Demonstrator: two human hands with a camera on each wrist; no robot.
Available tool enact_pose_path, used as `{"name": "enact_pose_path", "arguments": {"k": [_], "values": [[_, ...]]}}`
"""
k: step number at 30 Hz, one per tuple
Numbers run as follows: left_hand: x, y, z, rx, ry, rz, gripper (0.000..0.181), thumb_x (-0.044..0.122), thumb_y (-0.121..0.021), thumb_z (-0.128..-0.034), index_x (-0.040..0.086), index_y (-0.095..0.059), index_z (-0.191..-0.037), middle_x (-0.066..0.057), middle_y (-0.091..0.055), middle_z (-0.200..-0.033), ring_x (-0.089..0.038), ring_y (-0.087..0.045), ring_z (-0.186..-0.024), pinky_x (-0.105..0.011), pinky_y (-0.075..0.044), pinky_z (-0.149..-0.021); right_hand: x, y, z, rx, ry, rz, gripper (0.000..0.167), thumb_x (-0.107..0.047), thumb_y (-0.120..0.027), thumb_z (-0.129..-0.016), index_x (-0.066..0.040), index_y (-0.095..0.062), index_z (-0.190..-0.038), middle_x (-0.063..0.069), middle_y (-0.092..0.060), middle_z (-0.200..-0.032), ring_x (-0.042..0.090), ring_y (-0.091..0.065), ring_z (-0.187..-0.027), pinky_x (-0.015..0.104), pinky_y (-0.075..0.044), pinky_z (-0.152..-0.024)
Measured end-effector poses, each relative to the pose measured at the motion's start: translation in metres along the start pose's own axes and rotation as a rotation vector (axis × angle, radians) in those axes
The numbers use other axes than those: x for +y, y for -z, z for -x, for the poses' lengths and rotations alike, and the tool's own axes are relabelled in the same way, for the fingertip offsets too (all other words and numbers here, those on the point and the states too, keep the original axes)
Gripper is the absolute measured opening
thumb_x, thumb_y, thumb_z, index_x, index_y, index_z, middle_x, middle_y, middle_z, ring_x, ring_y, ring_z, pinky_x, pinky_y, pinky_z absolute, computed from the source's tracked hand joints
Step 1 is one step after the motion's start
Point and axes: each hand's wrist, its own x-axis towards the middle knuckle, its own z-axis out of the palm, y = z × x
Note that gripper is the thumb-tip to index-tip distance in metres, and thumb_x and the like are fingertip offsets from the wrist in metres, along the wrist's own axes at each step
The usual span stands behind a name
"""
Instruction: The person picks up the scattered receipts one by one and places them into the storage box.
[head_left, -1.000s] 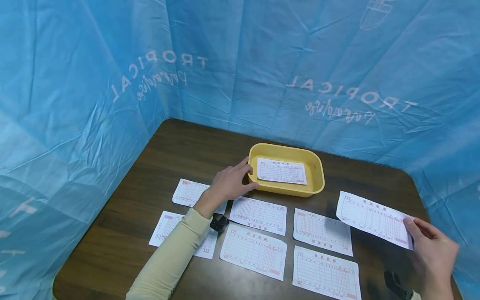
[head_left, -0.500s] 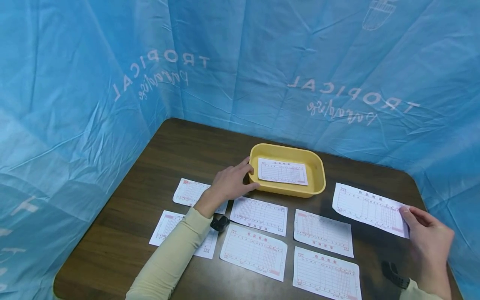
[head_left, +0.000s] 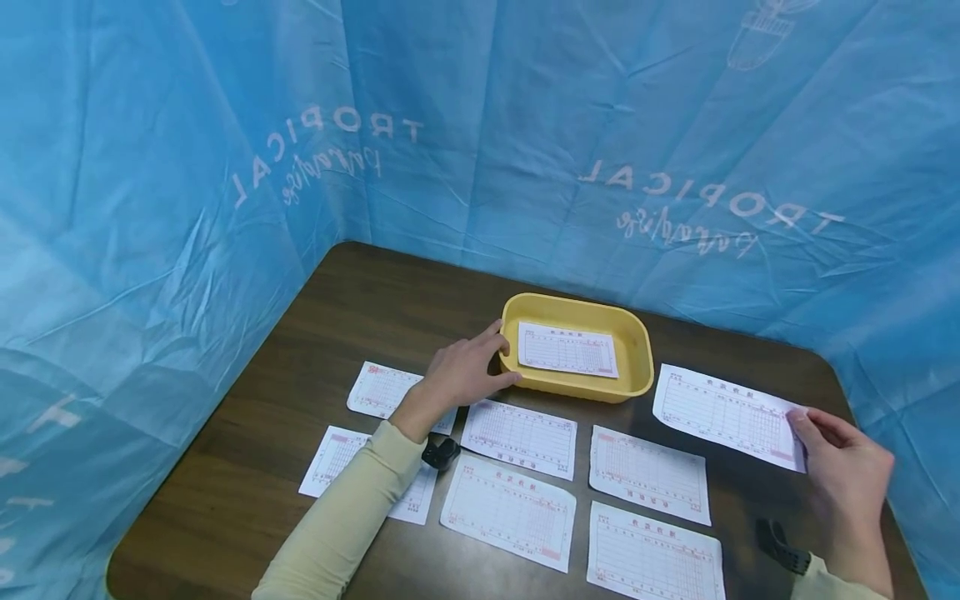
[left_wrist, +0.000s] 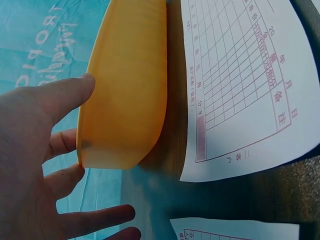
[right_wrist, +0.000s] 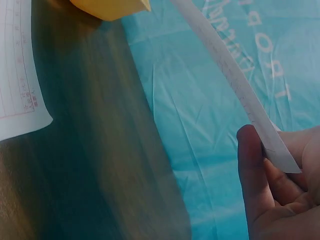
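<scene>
My left hand [head_left: 468,369] grips the near left corner of a yellow plastic tray [head_left: 641,354]. Its thumb lies against the tray's outer wall [left_wrist: 127,85] in the left wrist view, with two fingers at the end edge and the others spread loose. A printed receipt slip [head_left: 562,348] lies flat inside the tray. To the right, my right hand [head_left: 847,467] pinches another receipt slip [head_left: 727,414] by its right end, between thumb and fingers. That slip is held up off the table, right of the tray; the right wrist view catches it nearly edge-on, slightly bent.
Several more receipt slips lie in two rows on the dark wooden table [head_left: 292,350], among them one [head_left: 519,437] just before the tray and one [head_left: 648,473] to its right. My left forearm [head_left: 352,508] covers parts of the left ones. A blue printed cloth [head_left: 480,142] hangs behind.
My right hand has moved the held slip leftward, closer to the tray, and slightly up at first. The left hand keeps its grip on the tray, and the slips on the table stay put.
</scene>
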Motion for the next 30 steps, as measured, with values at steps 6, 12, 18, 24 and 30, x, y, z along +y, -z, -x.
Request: {"name": "enact_pose_path", "arguments": {"k": [6,12,18,24,30], "values": [[-0.002,-0.002,0.0,0.0,-0.004,0.0,0.045,0.064,-0.059,-0.0839,0.028,-0.056,-0.11,0.003,-0.021,-0.158,-0.018,-0.047,-0.062,-0.031,-0.035,-0.05,-0.003,-0.007,0.0,-0.017,0.006,0.029,0.074,-0.043,-0.079,-0.069,-0.012,-0.058,-0.133,-0.006,-0.055,-0.096,0.009,-0.055,-0.07,0.017,-0.047,-0.05],[-0.002,-0.001,-0.001,0.004,0.0,0.004,0.044,0.064,-0.059,-0.0841,0.029,-0.055,-0.11,0.004,-0.021,-0.158,-0.018,-0.049,-0.066,-0.031,-0.037,-0.053,-0.007,-0.015,-0.002,-0.037,0.034,0.068,0.07,-0.043,-0.076,-0.074,-0.013,-0.057,-0.134,0.005,-0.053,-0.116,0.011,-0.054,-0.076,0.015,-0.047,-0.052],[-0.001,-0.001,-0.002,0.002,-0.002,0.017,0.043,0.063,-0.06,-0.084,0.029,-0.055,-0.11,0.003,-0.021,-0.158,-0.019,-0.048,-0.063,-0.032,-0.036,-0.052,-0.009,-0.019,-0.003,-0.041,0.027,0.074,0.07,-0.044,-0.075,-0.075,-0.016,-0.055,-0.137,0.01,-0.047,-0.132,0.009,-0.053,-0.079,0.014,-0.047,-0.053],[0.0,-0.001,-0.001,0.01,-0.004,0.036,0.042,0.061,-0.062,-0.0838,0.028,-0.055,-0.109,0.002,-0.022,-0.158,-0.019,-0.048,-0.063,-0.032,-0.036,-0.053,-0.011,-0.023,-0.003,-0.06,0.026,0.08,0.072,-0.045,-0.072,-0.077,-0.016,-0.052,-0.139,0.012,-0.043,-0.135,0.01,-0.052,-0.082,0.013,-0.047,-0.053],[0.0,-0.002,-0.001,0.006,-0.006,0.038,0.042,0.061,-0.062,-0.0841,0.028,-0.054,-0.109,0.002,-0.021,-0.158,-0.019,-0.047,-0.06,-0.032,-0.035,-0.052,-0.013,-0.028,-0.003,-0.066,0.021,0.076,0.072,-0.047,-0.071,-0.076,-0.019,-0.052,-0.139,0.01,-0.044,-0.136,0.01,-0.053,-0.084,0.012,-0.046,-0.055]]}}
